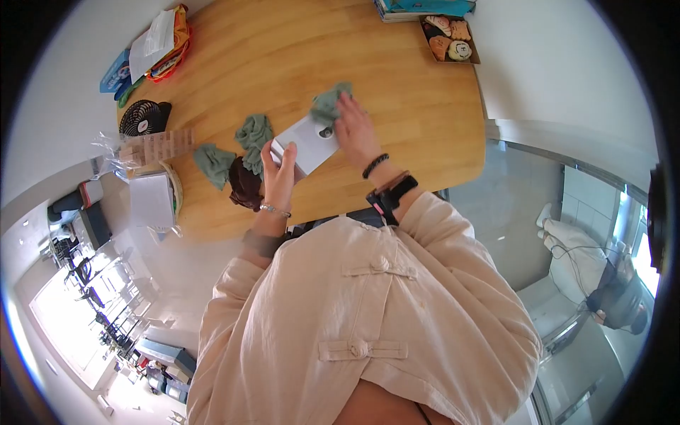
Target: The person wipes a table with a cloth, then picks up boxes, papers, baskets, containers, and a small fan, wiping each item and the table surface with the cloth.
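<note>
My left hand [280, 172] grips the near-left end of a flat white box [306, 145], thumb on top, holding it tilted over the wooden table. A dark round mark shows near the box's far end. At that far end my right hand [358, 132] has its fingers on a crumpled green cloth [329, 105], which touches the box's edge; the fingertips are slightly blurred. Beside my left hand lie a second green cloth [253, 134], a third green cloth [214, 164] and a dark brown bunched fabric piece [246, 184].
On the wooden table [283, 57], a black fan [144, 119], clear plastic packaging [152, 149] and white papers [151, 200] line the left. Orange bags [170, 53] lie far left. A box of figures [451, 40] and books [425, 8] stand far right. Another person [613, 297] is at right.
</note>
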The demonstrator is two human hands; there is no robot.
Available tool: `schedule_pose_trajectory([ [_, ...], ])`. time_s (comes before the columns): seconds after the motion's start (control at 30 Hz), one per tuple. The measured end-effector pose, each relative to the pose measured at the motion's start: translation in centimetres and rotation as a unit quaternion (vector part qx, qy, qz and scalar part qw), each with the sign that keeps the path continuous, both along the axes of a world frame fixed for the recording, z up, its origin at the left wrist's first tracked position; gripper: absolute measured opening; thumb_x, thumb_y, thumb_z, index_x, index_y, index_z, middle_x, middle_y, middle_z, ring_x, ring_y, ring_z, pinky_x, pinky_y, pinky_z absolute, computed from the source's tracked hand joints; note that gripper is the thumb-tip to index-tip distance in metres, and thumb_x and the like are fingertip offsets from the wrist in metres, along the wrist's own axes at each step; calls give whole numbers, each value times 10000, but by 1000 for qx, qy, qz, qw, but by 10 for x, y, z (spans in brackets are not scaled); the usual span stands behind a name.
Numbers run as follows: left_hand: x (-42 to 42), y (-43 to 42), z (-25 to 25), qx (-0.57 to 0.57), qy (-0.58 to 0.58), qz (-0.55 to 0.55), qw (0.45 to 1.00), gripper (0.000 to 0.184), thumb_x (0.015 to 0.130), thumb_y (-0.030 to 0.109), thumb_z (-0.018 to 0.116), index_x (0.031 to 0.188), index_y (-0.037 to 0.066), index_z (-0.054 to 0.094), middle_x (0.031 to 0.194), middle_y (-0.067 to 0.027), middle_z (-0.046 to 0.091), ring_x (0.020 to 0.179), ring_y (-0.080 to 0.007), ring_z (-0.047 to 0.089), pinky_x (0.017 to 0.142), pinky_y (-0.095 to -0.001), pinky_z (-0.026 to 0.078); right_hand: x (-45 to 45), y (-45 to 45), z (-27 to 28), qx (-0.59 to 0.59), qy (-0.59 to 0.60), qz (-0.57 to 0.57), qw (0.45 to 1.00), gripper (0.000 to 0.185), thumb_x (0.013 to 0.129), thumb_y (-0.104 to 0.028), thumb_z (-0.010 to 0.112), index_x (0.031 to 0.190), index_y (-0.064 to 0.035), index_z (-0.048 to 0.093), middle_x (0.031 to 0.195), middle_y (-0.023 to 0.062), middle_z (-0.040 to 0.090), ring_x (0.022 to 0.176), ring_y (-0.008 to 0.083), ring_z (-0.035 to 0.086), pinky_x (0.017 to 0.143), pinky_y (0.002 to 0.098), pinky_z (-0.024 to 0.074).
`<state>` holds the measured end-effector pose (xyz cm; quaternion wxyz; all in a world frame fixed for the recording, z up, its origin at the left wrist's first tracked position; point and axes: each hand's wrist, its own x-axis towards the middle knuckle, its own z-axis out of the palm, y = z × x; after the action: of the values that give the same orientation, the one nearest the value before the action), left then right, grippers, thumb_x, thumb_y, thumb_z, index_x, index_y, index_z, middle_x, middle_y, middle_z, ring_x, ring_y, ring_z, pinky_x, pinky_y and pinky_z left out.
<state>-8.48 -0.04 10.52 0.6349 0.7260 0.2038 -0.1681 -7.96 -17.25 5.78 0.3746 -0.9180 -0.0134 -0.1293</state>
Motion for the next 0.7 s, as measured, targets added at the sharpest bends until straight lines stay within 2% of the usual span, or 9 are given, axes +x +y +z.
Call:
schedule_pose_trajectory([
  [0.1, 5, -7, 19, -13, 66, 9, 998, 580, 799, 352, 588, 1217, 57, 316, 958, -36, 492, 794, -87, 473, 545, -219, 410, -2, 6, 1, 121, 14, -74, 990, 354, 800, -191, 489, 1138, -87, 506, 1281, 88, 418, 1180, 305, 370, 940, 461, 299],
  [0.17, 4, -3, 16, -49, 51, 27, 997, 575, 796, 361, 585, 1208, 61, 318, 962, -34, 485, 796, -92, 475, 556, -236, 423, -29, 31, 40, -20, -39, 113, 993, 343, 806, -164, 485, 1139, -83, 504, 1289, 108, 407, 1190, 313, 363, 927, 516, 298],
  [0.2, 0, 2, 13, -82, 42, 44, 995, 571, 794, 370, 583, 1199, 65, 320, 966, -31, 479, 798, -97, 478, 567, -252, 436, -30, 32, 40, -17, -36, 113, 993, 343, 806, -164, 485, 1139, -83, 504, 1289, 108, 407, 1190, 313, 363, 927, 516, 298],
  [0.33, -2, 2, 32, 34, 140, -28, 989, 634, 783, 562, 485, 1183, 106, 299, 1072, -47, 471, 860, -144, 528, 674, -355, 463, -1, 5, 15, -52, 60, -2, 997, 305, 813, -194, 473, 1087, -77, 540, 1227, 125, 462, 1144, 325, 403, 917, 479, 330],
  [0.4, 0, 1, 38, 16, 161, -42, 986, 657, 768, 590, 484, 1185, 110, 317, 1079, -51, 481, 889, -161, 528, 682, -360, 463, 18, -12, -3, 257, 113, -95, 955, 326, 838, -194, 447, 1111, -26, 511, 1189, 184, 478, 1093, 353, 440, 918, 418, 347],
  [0.47, 3, 1, 38, -3, 184, -58, 981, 681, 753, 617, 484, 1187, 114, 335, 1085, -55, 491, 918, -177, 527, 690, -364, 463, 22, -7, 2, 285, 127, -133, 941, 334, 849, -187, 431, 1121, -3, 494, 1172, 212, 478, 1075, 365, 449, 913, 398, 355],
  [0.53, 8, 4, 38, -174, 262, -25, 949, 699, 729, 654, 480, 1186, 133, 390, 1109, -59, 506, 962, -195, 528, 728, -361, 458, 22, 2, 5, 314, 143, -169, 923, 343, 859, -180, 415, 1131, 20, 477, 1155, 240, 478, 1056, 376, 458, 909, 377, 362],
  [0.63, 8, 4, 41, -230, 307, 34, 923, 769, 684, 708, 464, 1211, 151, 409, 1199, -76, 466, 1051, -205, 476, 819, -387, 416, 3, 29, 14, 354, 76, -153, 919, 337, 829, -72, 439, 1156, 8, 461, 1200, 218, 454, 1117, 379, 415, 936, 398, 343],
  [0.7, 7, 9, 33, -264, 315, 69, 909, 776, 682, 715, 454, 1219, 156, 406, 1200, -73, 466, 1055, -207, 475, 836, -386, 411, -24, 50, 21, 161, -118, -4, 980, 401, 794, -32, 485, 1193, -61, 457, 1198, 171, 474, 1089, 362, 451, 911, 382, 370],
])
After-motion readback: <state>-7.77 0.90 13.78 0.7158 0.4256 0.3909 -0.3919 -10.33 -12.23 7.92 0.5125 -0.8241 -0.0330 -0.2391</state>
